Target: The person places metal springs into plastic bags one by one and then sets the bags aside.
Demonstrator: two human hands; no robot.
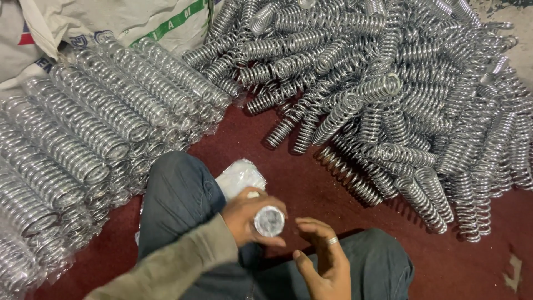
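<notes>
My left hand [247, 215] grips a shiny metal coil spring [269, 221] seen end-on, wrapped in clear plastic, held over my lap. Just right of it my right hand [323, 258] hangs with fingers apart, palm toward the spring and a ring on one finger; it holds nothing. A small stack of clear plastic bags [240, 176] lies on my left knee, partly hidden behind the left hand.
A big loose heap of bare coil springs [388, 94] covers the dark red floor [311, 183] ahead and to the right. Bagged springs [83, 139] lie in rows at the left. A white woven sack [111, 19] sits at the top left.
</notes>
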